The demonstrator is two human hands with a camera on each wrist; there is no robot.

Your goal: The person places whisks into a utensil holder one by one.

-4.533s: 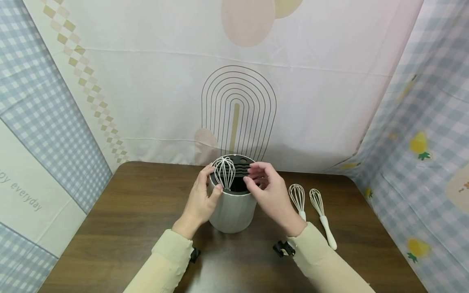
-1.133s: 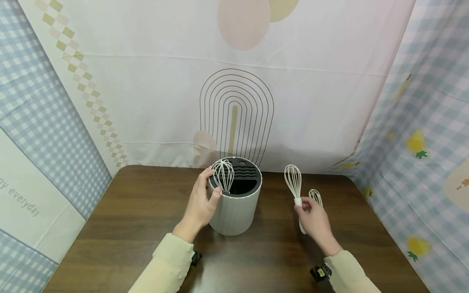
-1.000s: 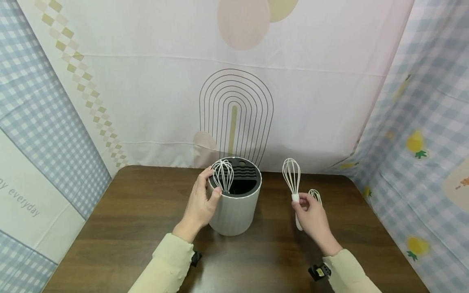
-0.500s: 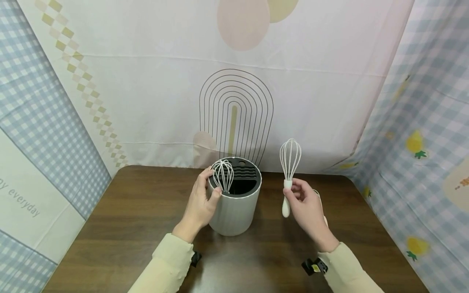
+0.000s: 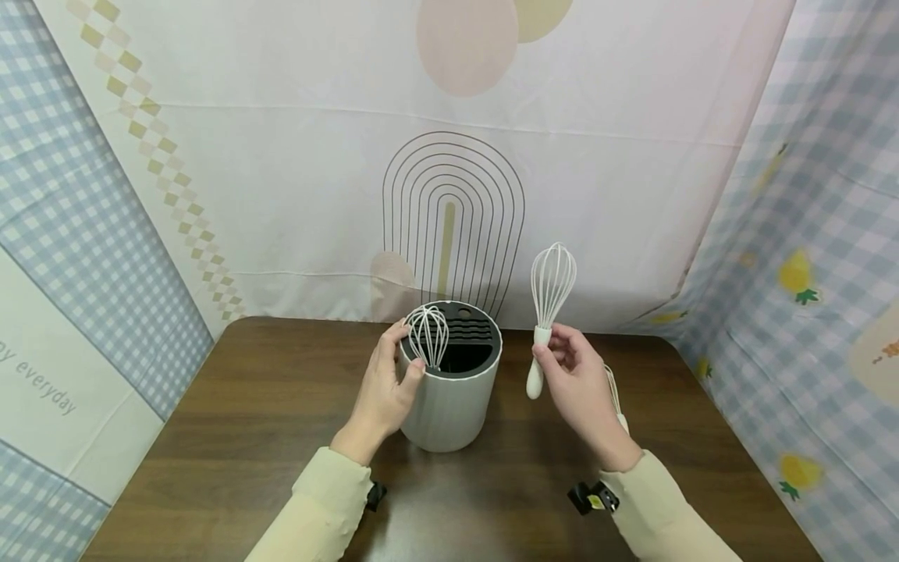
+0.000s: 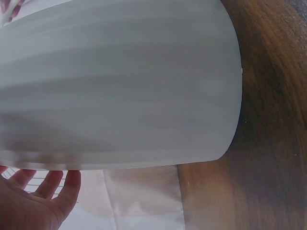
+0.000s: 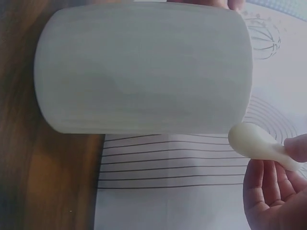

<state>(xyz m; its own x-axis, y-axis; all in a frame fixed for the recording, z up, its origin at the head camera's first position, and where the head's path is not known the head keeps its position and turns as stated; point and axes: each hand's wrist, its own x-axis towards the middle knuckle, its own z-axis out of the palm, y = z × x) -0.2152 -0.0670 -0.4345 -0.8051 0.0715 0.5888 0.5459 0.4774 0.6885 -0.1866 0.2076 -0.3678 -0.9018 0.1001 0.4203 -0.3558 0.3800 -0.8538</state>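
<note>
A pale grey cylindrical utensil holder point(image 5: 448, 414) with a black slotted top stands on the table. One white whisk point(image 5: 428, 336) stands in its left front, wire head above the rim. My left hand point(image 5: 382, 390) holds the holder's left side, thumb and fingers curved at the rim; in the left wrist view its fingertips point(image 6: 72, 179) touch the wall. To the right of the holder, my right hand point(image 5: 576, 382) pinches a second whisk point(image 5: 553, 281) below its wires, wire head up. In the right wrist view its rounded handle end point(image 7: 247, 139) overlaps the holder's rim corner.
A third whisk point(image 5: 622, 421) lies on the brown wooden table point(image 5: 281, 414), partly hidden behind my right hand. A printed cloth point(image 5: 316, 195) hangs behind the table, with checked cloths at both sides. Black wrist cameras sit at both cuffs.
My right hand has come away from the holder, picked up a whisk from the table, then raised it and brought it left towards the holder. My left hand stays at the rim.
</note>
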